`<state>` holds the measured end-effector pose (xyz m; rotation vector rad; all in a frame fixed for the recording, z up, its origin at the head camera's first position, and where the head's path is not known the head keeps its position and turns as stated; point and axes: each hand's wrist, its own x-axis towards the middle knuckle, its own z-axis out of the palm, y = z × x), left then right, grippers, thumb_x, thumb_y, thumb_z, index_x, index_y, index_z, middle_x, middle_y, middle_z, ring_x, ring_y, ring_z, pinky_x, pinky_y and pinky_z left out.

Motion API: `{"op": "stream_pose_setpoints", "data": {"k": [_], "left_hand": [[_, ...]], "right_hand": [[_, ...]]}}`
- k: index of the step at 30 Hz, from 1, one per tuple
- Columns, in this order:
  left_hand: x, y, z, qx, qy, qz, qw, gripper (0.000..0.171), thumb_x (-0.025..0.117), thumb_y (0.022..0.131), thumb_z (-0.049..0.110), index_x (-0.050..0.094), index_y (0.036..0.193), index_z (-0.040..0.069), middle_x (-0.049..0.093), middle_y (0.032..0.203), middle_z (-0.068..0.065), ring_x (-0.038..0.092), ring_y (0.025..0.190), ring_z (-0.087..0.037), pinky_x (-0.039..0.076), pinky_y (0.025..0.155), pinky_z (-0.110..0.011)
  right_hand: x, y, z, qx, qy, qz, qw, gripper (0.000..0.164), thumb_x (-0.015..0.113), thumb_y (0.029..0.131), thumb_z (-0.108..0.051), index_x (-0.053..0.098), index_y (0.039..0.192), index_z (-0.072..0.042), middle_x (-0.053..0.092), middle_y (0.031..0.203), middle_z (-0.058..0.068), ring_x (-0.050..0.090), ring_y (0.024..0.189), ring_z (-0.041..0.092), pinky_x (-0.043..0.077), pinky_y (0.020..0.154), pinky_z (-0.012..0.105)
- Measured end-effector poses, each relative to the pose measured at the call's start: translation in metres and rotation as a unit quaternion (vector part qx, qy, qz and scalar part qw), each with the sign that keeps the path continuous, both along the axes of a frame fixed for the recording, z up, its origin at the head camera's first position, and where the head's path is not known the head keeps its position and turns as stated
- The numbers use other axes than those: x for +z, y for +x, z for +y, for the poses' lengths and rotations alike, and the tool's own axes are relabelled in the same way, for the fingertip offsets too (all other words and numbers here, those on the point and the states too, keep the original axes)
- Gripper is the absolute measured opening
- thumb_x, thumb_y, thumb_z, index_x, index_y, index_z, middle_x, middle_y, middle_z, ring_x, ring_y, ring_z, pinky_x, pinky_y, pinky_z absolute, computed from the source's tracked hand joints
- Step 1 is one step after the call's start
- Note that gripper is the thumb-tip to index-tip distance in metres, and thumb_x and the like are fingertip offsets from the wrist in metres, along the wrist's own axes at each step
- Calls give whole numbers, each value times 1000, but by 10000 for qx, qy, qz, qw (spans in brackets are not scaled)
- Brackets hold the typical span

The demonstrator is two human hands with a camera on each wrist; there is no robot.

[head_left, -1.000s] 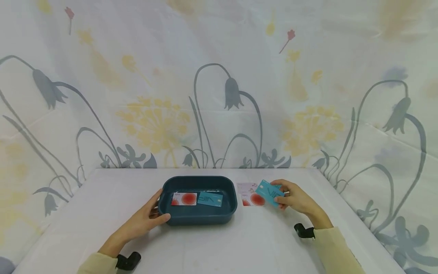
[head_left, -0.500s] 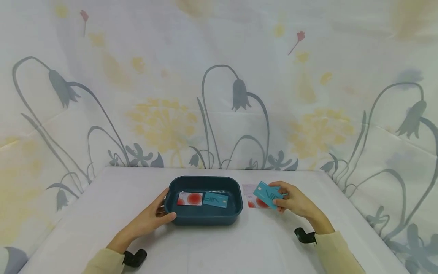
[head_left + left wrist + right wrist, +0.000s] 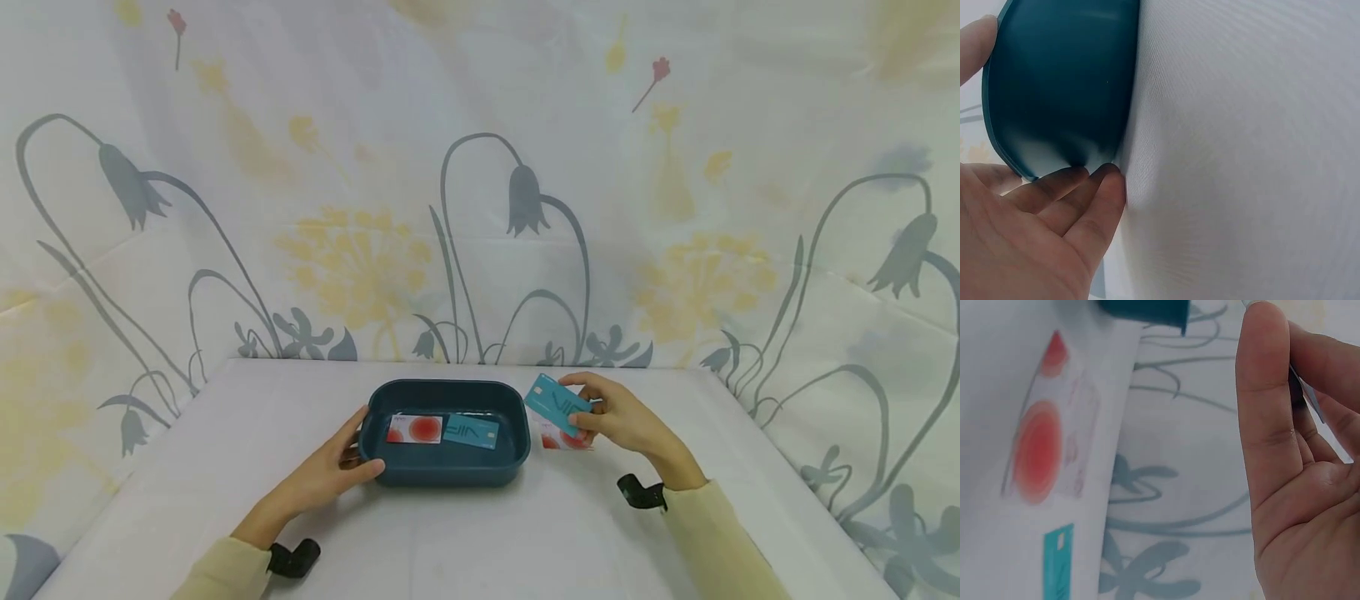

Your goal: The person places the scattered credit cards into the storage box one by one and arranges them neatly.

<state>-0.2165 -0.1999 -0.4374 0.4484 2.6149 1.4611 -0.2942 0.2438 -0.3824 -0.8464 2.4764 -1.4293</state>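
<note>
My right hand [image 3: 618, 418] pinches a teal bank-style card [image 3: 555, 404] between thumb and fingers, tilted above the table just right of a dark teal tray [image 3: 450, 477]. Inside the tray lie a white card with red circles [image 3: 416, 429] and a teal card [image 3: 471, 432], side by side. My left hand [image 3: 321, 477] rests against the tray's left end, thumb at the near corner; its fingertips touch the outer wall in the left wrist view. Below the held card lies a red-circled white card [image 3: 564, 438], partly covered. The right wrist view shows another teal card [image 3: 1058, 562] on the table.
A white-covered table [image 3: 465, 542] carries everything. Behind it hangs a flower-printed cloth [image 3: 480, 200], which also runs down both sides. A black strap-on device sits at each wrist, below pale yellow sleeves.
The right hand has carried the teal card left and slightly up, closer to the tray's right rim. My left hand stays at the tray. The head view has shifted slightly.
</note>
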Motion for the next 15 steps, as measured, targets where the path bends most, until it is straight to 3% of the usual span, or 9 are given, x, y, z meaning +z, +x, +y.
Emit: {"op": "stream_pose_setpoints", "data": {"k": [8, 15], "left_hand": [[0, 0, 0, 3, 5, -24, 10000, 89, 66, 90, 35, 8, 154, 11, 28, 149, -28, 43, 128, -41, 40, 102, -47], [2, 1, 1, 71, -45, -77, 9999, 90, 66, 90, 36, 8, 154, 12, 28, 149, -28, 42, 129, -41, 39, 103, -49]], "right_hand": [[13, -4, -43, 332, 99, -165, 9993, 49, 65, 90, -4, 48, 135, -13, 52, 91, 18, 64, 68, 41, 57, 63, 45], [11, -4, -81, 694, 289, -252, 9969, 49, 64, 91, -4, 48, 135, -19, 53, 92, 15, 65, 65, 28, 57, 62, 43]]}}
